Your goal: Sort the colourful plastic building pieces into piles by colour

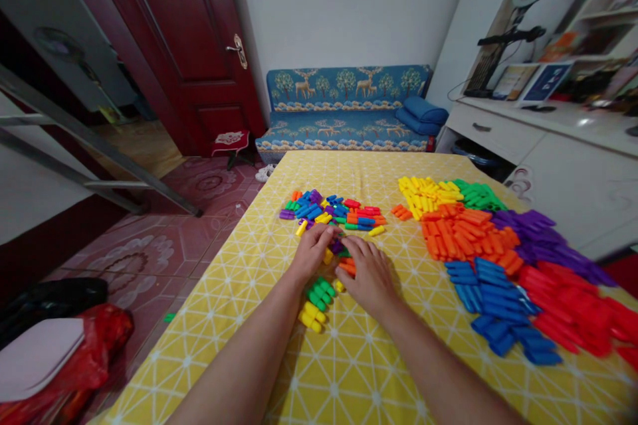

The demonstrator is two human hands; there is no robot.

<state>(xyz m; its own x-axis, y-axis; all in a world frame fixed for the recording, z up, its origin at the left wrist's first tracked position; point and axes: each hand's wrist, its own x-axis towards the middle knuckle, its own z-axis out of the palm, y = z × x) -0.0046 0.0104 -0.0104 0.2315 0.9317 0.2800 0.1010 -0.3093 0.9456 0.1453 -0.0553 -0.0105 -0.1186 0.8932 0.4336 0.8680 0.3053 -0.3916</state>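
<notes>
Both hands are over small coloured plastic pieces on a yellow patterned tablecloth. My left hand (314,249) has its fingers bent together at the front edge of a mixed pile (319,208); what they hold, if anything, is too small to make out. My right hand (367,271) curves over orange pieces (347,267), its fingertips near those of my left hand, thumb apart from the fingers. Whether it grips a piece is unclear. Purple pieces (337,246) lie between the hands. Nearer me are green pieces (320,293) and yellow pieces (312,317), grouped by colour.
On the right of the tablecloth (239,345) lie heaps of yellow (426,194), green (479,194), orange (463,232), purple (543,242), blue (498,305) and red pieces (573,305). A blue sofa (343,126) stands beyond the table, a white cabinet (563,166) at right.
</notes>
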